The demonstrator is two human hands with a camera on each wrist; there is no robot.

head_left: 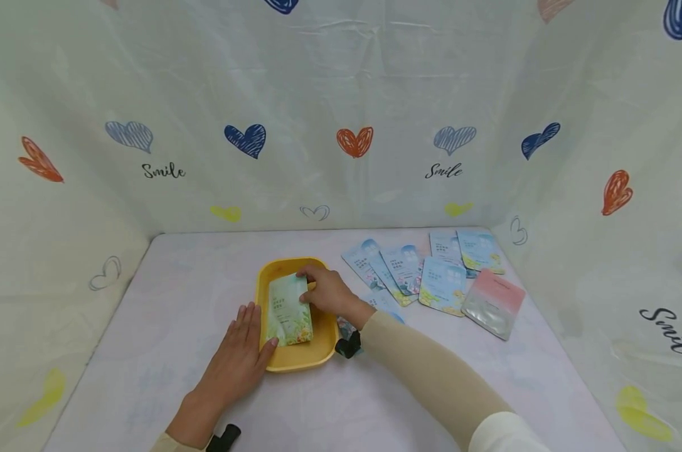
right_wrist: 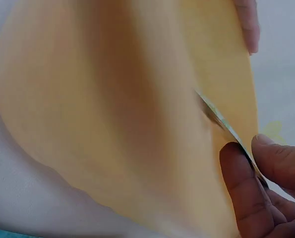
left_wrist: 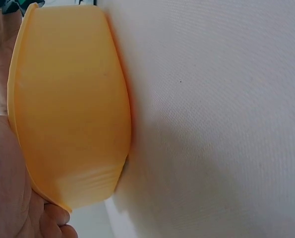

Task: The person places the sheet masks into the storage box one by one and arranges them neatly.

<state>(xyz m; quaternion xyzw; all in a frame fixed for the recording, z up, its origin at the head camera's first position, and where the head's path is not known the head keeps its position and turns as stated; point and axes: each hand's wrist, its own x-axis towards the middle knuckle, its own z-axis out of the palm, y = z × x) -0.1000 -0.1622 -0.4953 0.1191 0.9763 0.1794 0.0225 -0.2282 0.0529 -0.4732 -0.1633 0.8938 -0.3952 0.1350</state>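
A green sheet mask packet (head_left: 287, 311) with a flower print is inside the yellow plastic basin (head_left: 301, 361). My right hand (head_left: 334, 294) reaches over the basin's right side and pinches the packet's upper right edge between thumb and fingers. In the right wrist view the packet (right_wrist: 229, 130) appears edge-on, tilted, between thumb and finger. Along the basin's left rim lies my left hand (head_left: 233, 355), fingers straight and thumb by the near left corner. The left wrist view has the basin's outer wall (left_wrist: 70, 109), with the left hand (left_wrist: 8, 173) against its rim.
Several blue sheet mask packets (head_left: 442, 284) lie overlapping at the back right of the white table (head_left: 165, 301). A pink and silver packet (head_left: 494, 304) is beside them. More packets (head_left: 383, 304) are partly hidden behind the right arm. A heart-printed curtain (head_left: 318, 81) surrounds the table.
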